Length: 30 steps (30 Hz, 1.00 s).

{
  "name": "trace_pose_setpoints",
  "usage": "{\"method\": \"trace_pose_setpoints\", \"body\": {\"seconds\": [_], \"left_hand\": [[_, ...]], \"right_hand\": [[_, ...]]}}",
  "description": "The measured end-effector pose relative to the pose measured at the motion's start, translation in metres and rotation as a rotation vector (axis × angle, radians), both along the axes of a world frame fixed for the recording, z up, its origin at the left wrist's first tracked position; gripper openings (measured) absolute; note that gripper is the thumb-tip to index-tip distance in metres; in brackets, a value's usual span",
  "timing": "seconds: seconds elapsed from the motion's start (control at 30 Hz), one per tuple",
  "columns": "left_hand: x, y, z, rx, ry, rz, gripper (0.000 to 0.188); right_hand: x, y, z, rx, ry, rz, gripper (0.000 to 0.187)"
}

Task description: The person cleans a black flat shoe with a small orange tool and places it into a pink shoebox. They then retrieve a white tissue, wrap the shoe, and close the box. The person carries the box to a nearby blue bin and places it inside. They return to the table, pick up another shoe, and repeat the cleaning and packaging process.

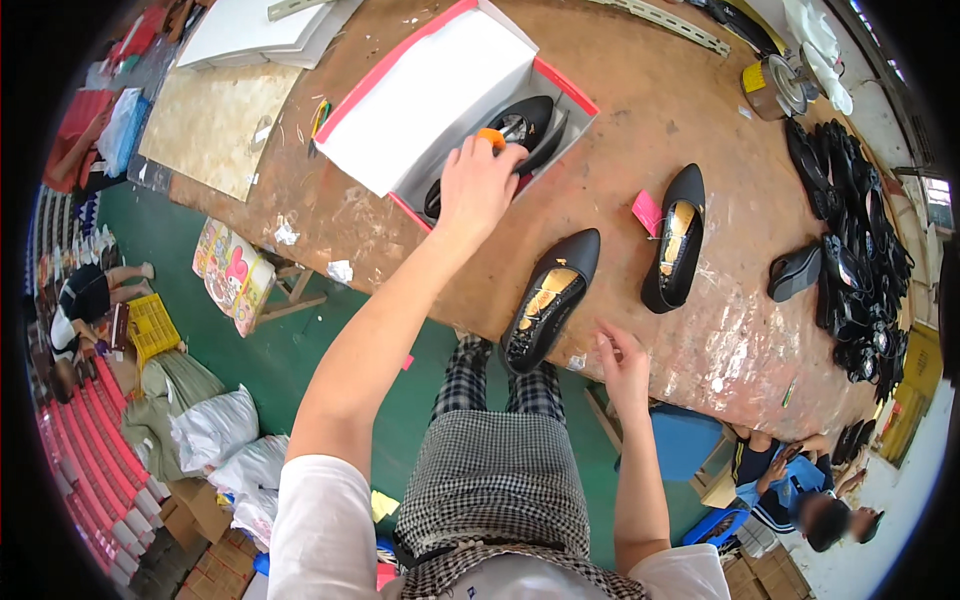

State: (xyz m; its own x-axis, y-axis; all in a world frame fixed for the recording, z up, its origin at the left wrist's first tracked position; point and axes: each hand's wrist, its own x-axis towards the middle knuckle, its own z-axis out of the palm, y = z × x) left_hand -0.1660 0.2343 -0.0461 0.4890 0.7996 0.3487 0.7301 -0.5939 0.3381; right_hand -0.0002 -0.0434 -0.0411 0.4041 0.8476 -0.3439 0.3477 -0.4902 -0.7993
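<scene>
My left hand (478, 185) reaches into an open shoe box (567, 88) with a red rim, its fingers curled down. A small orange thing (491, 138) shows at the fingertips; what the hand grips is hidden. Black pointed flat shoes (532, 112) lie inside the box, partly covered by the hand. Close to the table's front edge, my right hand (624, 366) hovers with bent, parted fingers and holds nothing. Just left of it stands a black flat shoe (550, 300) with a gold-coloured insole. Its match, another black shoe (680, 240), stands farther right with a pink tag (647, 213) beside it.
Many black shoes (845, 260) are heaped along the table's right side, near a metal can (775, 85). White sheets (260, 30) and a pale board (220, 125) lie at the back left. A stool with a patterned cover (232, 275) stands left; people sit at both sides.
</scene>
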Motion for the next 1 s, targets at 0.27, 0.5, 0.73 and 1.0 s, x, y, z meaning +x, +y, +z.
{"method": "trace_pose_setpoints", "body": {"seconds": [0.27,0.5,0.73,1.0], "left_hand": [[-0.019,-0.105,0.094,-0.836,-0.568,0.169,0.021],[-0.034,-0.217,0.047,-1.230,-0.616,0.374,0.026],[-0.030,-0.174,0.000,-0.862,0.055,0.429,0.027],[-0.022,-0.182,0.055,-1.471,-0.931,0.436,0.023]], "right_hand": [[0.011,0.024,0.088,0.425,-0.558,0.460,0.056],[0.041,0.031,0.079,0.196,-0.293,1.107,0.076],[0.069,0.052,0.064,0.026,0.082,0.743,0.072],[0.058,0.088,0.063,0.246,-0.433,1.008,0.081]]}}
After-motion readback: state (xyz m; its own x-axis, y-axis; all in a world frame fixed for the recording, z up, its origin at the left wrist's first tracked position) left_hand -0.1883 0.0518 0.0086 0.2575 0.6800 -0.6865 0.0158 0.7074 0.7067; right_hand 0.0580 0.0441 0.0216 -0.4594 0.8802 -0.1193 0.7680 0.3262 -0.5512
